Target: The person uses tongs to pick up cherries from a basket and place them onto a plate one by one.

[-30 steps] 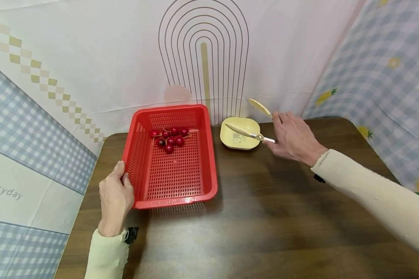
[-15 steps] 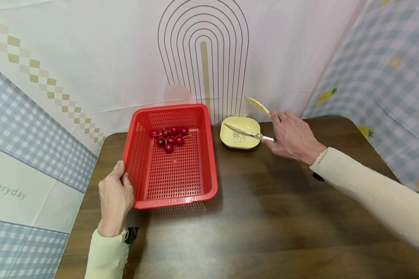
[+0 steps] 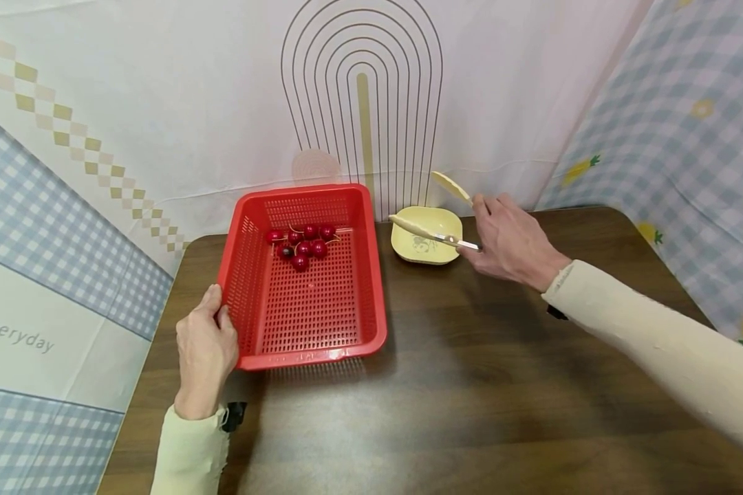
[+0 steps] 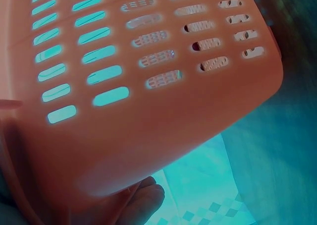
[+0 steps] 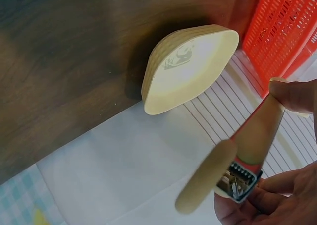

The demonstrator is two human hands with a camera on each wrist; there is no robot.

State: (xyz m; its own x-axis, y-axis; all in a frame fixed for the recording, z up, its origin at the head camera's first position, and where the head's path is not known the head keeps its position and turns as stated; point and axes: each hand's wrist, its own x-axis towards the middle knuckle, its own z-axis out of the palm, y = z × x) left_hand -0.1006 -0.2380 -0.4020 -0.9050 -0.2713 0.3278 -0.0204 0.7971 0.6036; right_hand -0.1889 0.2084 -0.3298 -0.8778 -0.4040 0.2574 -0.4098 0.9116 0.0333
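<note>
My left hand [image 3: 206, 347] grips the left rim of a red perforated plastic basket [image 3: 376, 302]. Several red cherries [image 3: 302, 249] with stems lie together in its far half. In the left wrist view, fingertips [image 4: 146, 200] show beneath the rim beside the slotted basket wall [image 4: 163, 116]. My right hand [image 3: 512, 240] holds tongs with pale yellow tips [image 3: 411, 225], spread apart and pointing left. They hang over a small yellow bowl [image 3: 453, 227] with a panda print inside. Nothing is between the tips. The right wrist view shows the tongs [image 5: 257, 128] close up, beside the bowl [image 5: 173, 93].
Both containers are on a dark wooden table [image 3: 446, 412], the bowl just right of the basket near the back edge. A white patterned cloth [image 3: 223, 103] hangs directly behind. Checked cloth [image 3: 669, 137] borders the right side, and more hangs at left.
My right hand has shifted slightly left with the tongs, their tips coming nearer the basket. The left hand, basket, cherries and bowl have stayed put.
</note>
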